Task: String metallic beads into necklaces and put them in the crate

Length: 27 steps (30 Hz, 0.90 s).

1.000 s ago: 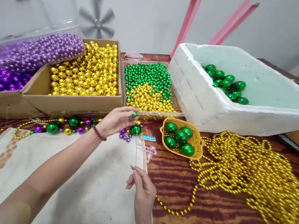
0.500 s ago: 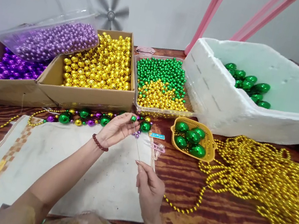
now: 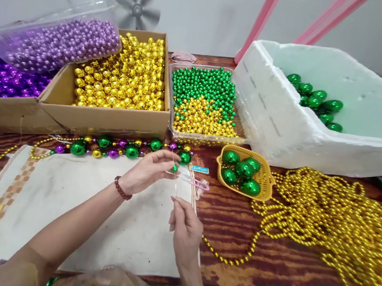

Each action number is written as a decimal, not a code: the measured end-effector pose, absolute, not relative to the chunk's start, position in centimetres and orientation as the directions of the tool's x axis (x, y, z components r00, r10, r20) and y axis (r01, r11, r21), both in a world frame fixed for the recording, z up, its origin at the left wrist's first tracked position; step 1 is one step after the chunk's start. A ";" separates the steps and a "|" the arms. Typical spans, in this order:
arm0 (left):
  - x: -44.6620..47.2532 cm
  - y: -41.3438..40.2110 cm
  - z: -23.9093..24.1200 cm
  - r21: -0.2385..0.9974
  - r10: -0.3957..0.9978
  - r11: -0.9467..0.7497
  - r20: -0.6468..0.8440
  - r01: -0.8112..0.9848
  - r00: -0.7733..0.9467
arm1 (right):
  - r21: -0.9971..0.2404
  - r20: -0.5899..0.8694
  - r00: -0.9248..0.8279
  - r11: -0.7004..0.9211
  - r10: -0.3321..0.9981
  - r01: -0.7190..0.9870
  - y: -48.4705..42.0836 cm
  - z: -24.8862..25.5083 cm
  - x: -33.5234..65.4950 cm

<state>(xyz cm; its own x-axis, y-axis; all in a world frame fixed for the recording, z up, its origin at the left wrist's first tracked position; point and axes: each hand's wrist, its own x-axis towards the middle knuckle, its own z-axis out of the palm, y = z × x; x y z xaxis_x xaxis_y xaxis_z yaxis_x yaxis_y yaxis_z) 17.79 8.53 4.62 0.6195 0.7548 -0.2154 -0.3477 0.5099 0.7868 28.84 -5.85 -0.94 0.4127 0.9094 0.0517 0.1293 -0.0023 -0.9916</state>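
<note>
Green bead [image 3: 175, 167]: found at the fingertips of the left hand [image 3: 152, 171], which appear closed on it in a light pinch; how firmly, the view does not show. It lies above the cloth [image 3: 97, 215], near its far right corner. Taking the bead as the dial's centre, the right hand [image 3: 186, 228] is at five o'clock, thumb and forefinger pinched on a thin line [image 3: 175, 188] that runs up toward the bead. Whether the line passes through the bead is too fine to confirm. Step in hand, in this inspector's judgement: working the bead and line together between the two hands. The next move would call for keeping the line straight, with the right pinch steady and the left fingers guiding the bead without dropping it. Further out, a beaded strand [image 3: 132, 151] of green, gold and purple lies at nine to ten o'clock along the cloth's far edge, its right end just beyond the left hand. A pink clip [image 3: 201, 184] is near, between three and four; a yellow basket [image 3: 264, 170] holding large green balls stands at three. The clear tray [image 3: 206, 138] of small green and gold beads is between twelve and one, and the white foam box [image 3: 322, 154] at two.
</note>
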 end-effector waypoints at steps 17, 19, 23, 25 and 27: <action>13.6 4.3 0.0 0.915 0.848 0.365 -0.250 -0.173 0.467 | -0.983 -0.179 0.221 -0.180 0.959 -0.014 -5.4 -4.4 27.3; 12.3 4.7 0.4 0.950 0.891 0.291 -0.225 -0.115 0.396 | -0.979 -0.201 0.220 -0.204 0.954 -0.013 -5.2 -4.7 27.5; 7.9 6.9 2.7 0.997 0.995 0.068 -0.066 -0.032 0.080 | -0.962 -0.272 0.237 -0.265 0.933 -0.060 -4.7 -5.2 28.0; 4.8 9.0 4.6 0.996 0.991 -0.074 0.078 0.043 -0.105 | -0.953 -0.303 0.217 -0.292 0.928 -0.081 -4.3 -5.3 28.2; 1.0 11.9 6.7 0.963 0.936 -0.179 0.230 0.203 -0.267 | -0.943 -0.332 0.180 -0.322 0.926 -0.085 -3.9 -5.4 28.1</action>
<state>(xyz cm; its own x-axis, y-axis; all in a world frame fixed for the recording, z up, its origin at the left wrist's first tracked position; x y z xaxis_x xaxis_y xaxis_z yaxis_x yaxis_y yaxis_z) 0.96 11.88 6.70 -0.2674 0.9357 0.2301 0.2028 -0.1788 0.9628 28.12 -3.94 -5.36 0.1796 0.9260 -0.3320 -0.0854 -0.3216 -0.9430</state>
